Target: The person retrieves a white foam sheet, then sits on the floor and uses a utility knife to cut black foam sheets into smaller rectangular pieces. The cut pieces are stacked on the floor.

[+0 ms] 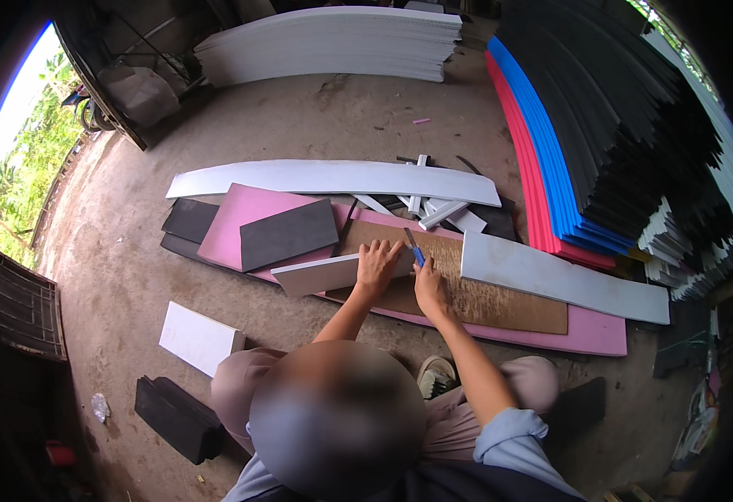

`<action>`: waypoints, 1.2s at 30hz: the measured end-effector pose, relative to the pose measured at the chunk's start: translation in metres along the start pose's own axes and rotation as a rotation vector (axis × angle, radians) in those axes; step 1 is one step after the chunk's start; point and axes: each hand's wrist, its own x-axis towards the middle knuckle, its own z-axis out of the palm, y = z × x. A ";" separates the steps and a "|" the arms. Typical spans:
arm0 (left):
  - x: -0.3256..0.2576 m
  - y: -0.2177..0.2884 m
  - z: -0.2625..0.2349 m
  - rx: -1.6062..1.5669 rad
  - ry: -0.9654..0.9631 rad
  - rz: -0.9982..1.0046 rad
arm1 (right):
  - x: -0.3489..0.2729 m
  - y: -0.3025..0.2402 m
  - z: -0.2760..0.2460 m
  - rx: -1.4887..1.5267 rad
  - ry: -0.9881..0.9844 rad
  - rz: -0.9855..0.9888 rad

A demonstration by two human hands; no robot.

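My right hand (431,289) is closed round a blue-handled utility knife (418,253), its dark blade pointing away from me. Just left of it, my left hand (378,266) grips the top of a pale foam strip (316,277), which looks tilted up on its edge. The strip rests over a worn brown board (508,293), and the knife is close to its right end. Whether the blade touches the foam I cannot tell. Beneath the board lies a long pink foam sheet (598,332). A white foam strip (563,274) overlaps the board's right side.
A dark foam rectangle (289,234) and a pink piece (237,213) lie left of the board. Beyond are a long white strip (333,177) and white offcuts (443,214). Tall black foam stacks (584,109) stand right, a white stack (333,46) behind. A white block (199,337) lies near my left knee.
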 end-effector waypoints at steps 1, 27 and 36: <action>0.000 0.002 0.001 -0.011 -0.013 -0.020 | -0.001 0.002 0.005 0.006 0.006 -0.007; -0.005 0.007 0.003 -0.072 0.039 -0.007 | -0.009 -0.030 -0.002 -0.118 -0.174 0.180; -0.005 0.008 -0.002 -0.086 -0.006 0.000 | 0.002 -0.034 -0.011 -0.059 -0.297 0.244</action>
